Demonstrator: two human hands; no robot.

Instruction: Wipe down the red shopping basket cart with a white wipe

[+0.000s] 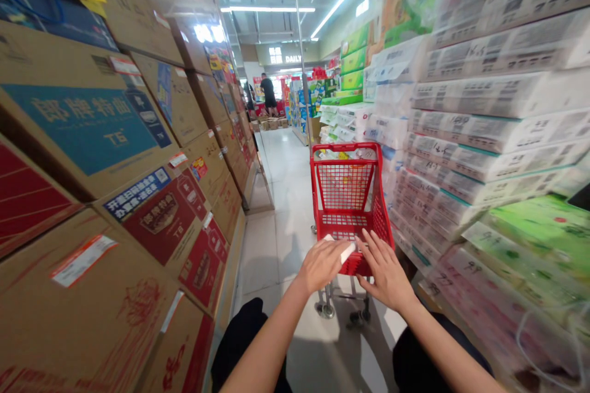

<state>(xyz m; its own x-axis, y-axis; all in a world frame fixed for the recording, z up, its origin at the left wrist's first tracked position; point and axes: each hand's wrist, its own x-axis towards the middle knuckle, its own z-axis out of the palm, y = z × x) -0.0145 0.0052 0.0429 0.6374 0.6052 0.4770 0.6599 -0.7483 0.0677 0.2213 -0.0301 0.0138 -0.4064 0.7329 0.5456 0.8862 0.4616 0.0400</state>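
A red shopping cart (348, 187) with a mesh basket stands in the aisle in front of me. My left hand (324, 263) is closed around a small white object (348, 252) at the near end of the cart; its exact kind I cannot make out. To its right, my right hand (383, 270) is open, fingers spread, beside the white object and over the cart's near right corner. Both hands hide part of the cart's near edge.
Stacked cardboard boxes (74, 116) line the left side. Packs of tissue paper (474, 92) are piled close on the right. Tiled floor (262, 252) runs ahead past a metal pole. Farther off, a person in dark clothes (268, 94) stands near low boxes.
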